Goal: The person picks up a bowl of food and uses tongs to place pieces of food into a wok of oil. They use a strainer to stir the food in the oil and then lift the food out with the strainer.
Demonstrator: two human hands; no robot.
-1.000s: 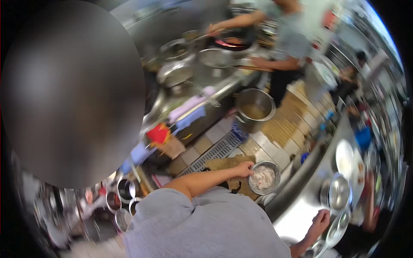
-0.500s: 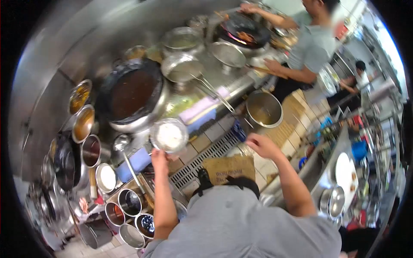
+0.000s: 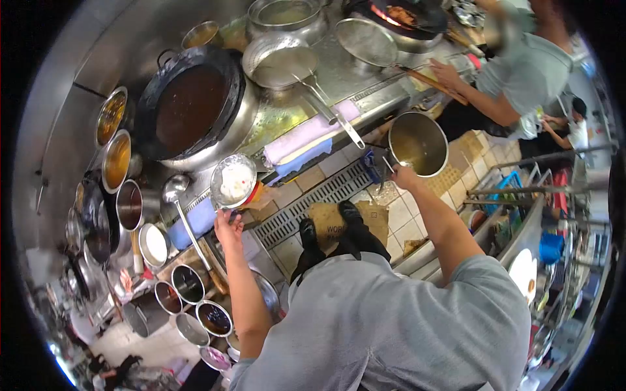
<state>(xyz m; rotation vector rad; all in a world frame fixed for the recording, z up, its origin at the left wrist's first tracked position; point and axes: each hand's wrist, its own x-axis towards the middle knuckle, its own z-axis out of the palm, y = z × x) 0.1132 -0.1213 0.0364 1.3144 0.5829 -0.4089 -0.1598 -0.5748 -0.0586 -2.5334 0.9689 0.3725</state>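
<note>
My left hand (image 3: 228, 231) is closed at the near edge of a metal bowl (image 3: 233, 181) with white stuff in it, holding it up beside the stove edge. On the right, my right hand (image 3: 405, 177) closes around the handle of a deep metal pot (image 3: 418, 144) with yellowish liquid in it. The big black wok (image 3: 189, 107) with dark brown liquid lies beyond the bowl. A strainer (image 3: 280, 62) rests on a pot to the right of that wok. Near the bowl, a ladle (image 3: 176, 188) leans with its handle toward me.
A co-worker (image 3: 525, 78) stands at the upper right by a second wok (image 3: 407, 19) with flame and food. Sauce containers (image 3: 188, 284) stand at the lower left. Folded cloths (image 3: 313, 133) lie along the stove edge. A floor drain (image 3: 313, 205) runs in front.
My right hand has moved to the pot's handle and closed on it. The bowl in my left hand is now more tilted. The whole view has shifted, and both my feet show.
</note>
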